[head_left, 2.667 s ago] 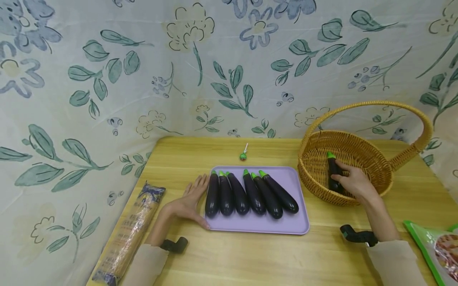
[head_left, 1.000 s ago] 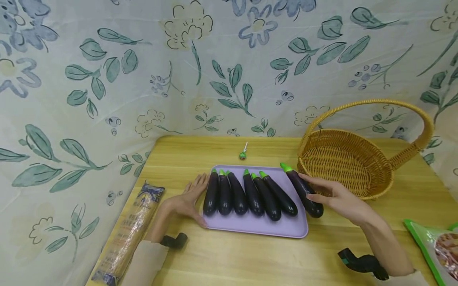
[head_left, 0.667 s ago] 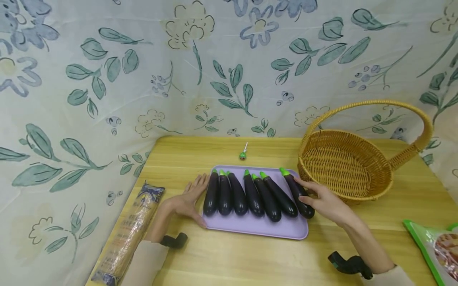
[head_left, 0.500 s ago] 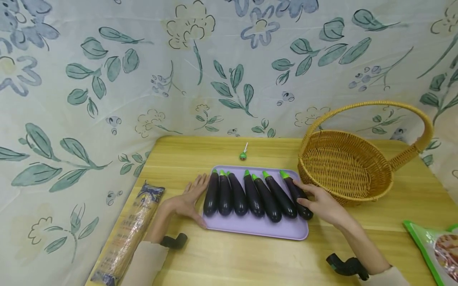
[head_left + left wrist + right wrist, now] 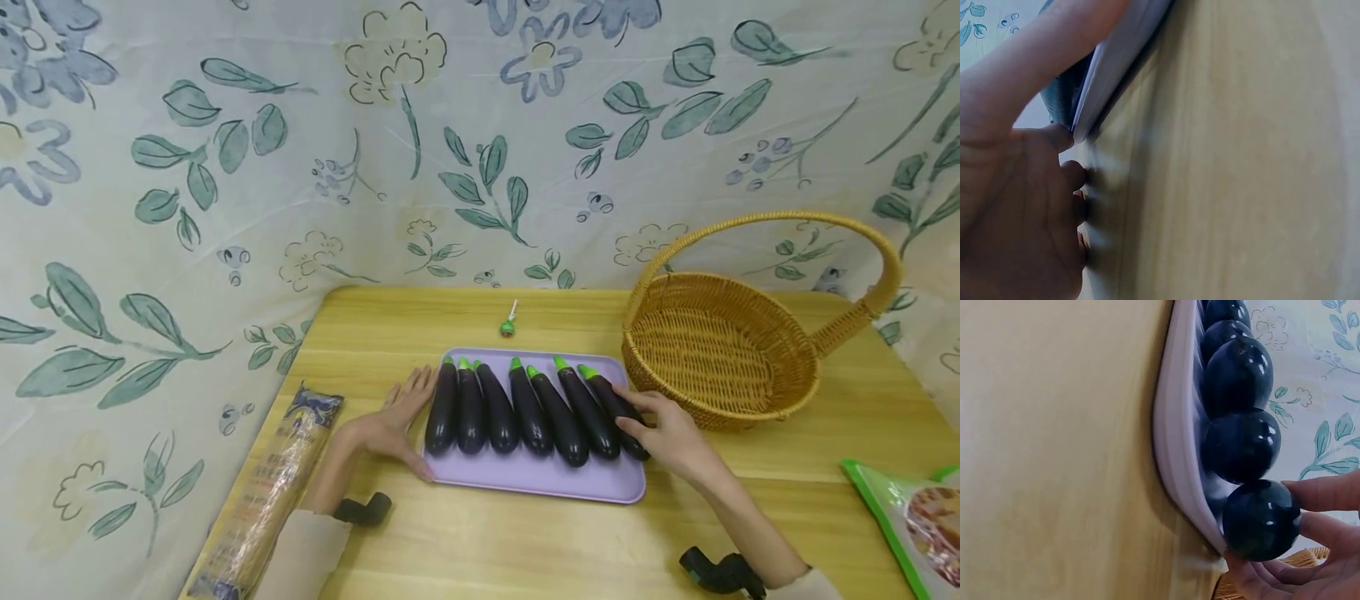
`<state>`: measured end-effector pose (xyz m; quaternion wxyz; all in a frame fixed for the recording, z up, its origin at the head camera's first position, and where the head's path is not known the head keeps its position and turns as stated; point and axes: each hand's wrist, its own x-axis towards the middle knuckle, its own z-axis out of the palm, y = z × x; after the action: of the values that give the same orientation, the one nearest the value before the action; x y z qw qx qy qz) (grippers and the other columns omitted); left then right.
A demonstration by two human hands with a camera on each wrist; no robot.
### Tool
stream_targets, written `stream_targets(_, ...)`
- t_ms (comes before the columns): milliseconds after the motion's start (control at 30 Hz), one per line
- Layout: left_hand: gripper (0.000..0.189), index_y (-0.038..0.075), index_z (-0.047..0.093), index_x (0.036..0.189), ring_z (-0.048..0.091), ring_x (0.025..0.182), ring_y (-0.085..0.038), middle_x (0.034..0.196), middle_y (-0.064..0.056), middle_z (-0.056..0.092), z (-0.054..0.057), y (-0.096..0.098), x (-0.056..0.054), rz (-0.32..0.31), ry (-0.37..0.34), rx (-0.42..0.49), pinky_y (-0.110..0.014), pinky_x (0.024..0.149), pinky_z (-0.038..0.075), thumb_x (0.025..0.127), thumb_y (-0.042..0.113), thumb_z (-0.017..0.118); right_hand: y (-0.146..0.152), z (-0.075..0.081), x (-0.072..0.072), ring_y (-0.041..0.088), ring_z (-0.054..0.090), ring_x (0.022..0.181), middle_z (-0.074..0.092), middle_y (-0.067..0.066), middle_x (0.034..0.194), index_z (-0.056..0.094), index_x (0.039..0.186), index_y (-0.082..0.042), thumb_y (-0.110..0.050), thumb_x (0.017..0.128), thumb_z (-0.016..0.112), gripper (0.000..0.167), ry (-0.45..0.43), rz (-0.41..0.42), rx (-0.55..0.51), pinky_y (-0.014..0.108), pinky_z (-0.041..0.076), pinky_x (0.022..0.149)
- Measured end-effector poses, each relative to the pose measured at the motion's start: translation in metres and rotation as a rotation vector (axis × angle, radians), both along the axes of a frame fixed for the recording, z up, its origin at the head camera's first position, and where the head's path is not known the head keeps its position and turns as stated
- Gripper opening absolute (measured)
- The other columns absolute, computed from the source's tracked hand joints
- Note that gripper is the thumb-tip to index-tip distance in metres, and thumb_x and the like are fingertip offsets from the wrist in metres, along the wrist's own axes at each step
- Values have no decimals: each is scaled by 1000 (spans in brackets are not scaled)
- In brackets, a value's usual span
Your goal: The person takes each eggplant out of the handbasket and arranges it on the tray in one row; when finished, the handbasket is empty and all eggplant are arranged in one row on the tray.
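Observation:
Several dark purple eggplants (image 5: 531, 412) with green tips lie side by side on a lilac tray (image 5: 498, 472). My right hand (image 5: 667, 429) holds the rightmost eggplant (image 5: 606, 398) between thumb and fingers, at the tray's right side. In the right wrist view, the rounded end of that held eggplant (image 5: 1262, 520) shows near the tray's corner, with fingertips on both sides of it. At the tray's left edge, my left hand (image 5: 390, 427) rests with straight, spread fingers, its thumb by the front left corner. The left wrist view shows the left hand (image 5: 1019, 206) beside the tray's side wall (image 5: 1107, 75).
A wicker basket (image 5: 712, 358) with a tall handle stands right of the tray. Behind the tray lies a green lollipop (image 5: 507, 327). A long clear packet (image 5: 266, 492) lies at the left, and a green-edged bag (image 5: 911, 525) at the right. A floral cloth (image 5: 480, 150) hangs behind the table.
My right hand has carried the eggplant left out of the basket onto the tray, then a little farther left against the row. The neighbouring eggplant's tip has shifted slightly right. My left hand stayed put.

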<state>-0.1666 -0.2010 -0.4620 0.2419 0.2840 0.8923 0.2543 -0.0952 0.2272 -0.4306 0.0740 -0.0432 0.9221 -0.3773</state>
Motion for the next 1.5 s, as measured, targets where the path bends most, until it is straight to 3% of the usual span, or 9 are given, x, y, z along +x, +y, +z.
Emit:
stream_targets(300,161,9,-15,164,-23,158,-40,169,-20,-25,-2,-1,0,-1,-5,-2,-63,127,-11,58,52,98,0,-4,3,53,54,131,47,29,154,48,155,-14,-23,104,63,54,-45,-40,-57,51,57,94)
stream_targets(533,162,8,-15,164,-24,157,-42,169,-21,-26,-5,0,-1,-23,-2,58,-66,125,-14,57,62,94,-1,-5,6,52,53,132,46,30,155,49,155,-12,-21,105,60,52,-34,-77,-79,48,56,94)
stream_targets(667,162,7,-15,164,-24,157,-43,168,-23,-26,-3,1,0,-24,-4,66,-67,124,-14,58,59,95,0,-4,5,53,52,133,45,29,156,48,156,-13,-23,106,60,52,-40,-76,-84,53,56,97)
stream_targets(900,158,5,-12,164,-21,158,-42,169,-23,-24,2,2,2,-5,-10,5,-64,127,-10,60,50,98,-1,-5,5,51,53,132,42,30,158,46,156,-11,-21,105,60,54,-71,-73,-121,43,57,94)
stream_targets(1333,158,5,-12,164,-21,158,-41,169,-22,-24,0,-1,4,3,-4,-6,-63,128,-9,60,49,98,-2,1,3,53,55,130,47,32,152,45,156,-5,-22,105,60,56,-48,-31,-105,54,58,97)
stream_targets(1500,158,6,-13,164,-22,158,-40,169,-21,-25,1,-1,4,5,-2,-13,-63,128,-10,60,50,98,-1,12,5,60,41,140,37,34,158,37,160,-5,-36,106,59,67,-47,19,-26,71,45,107)
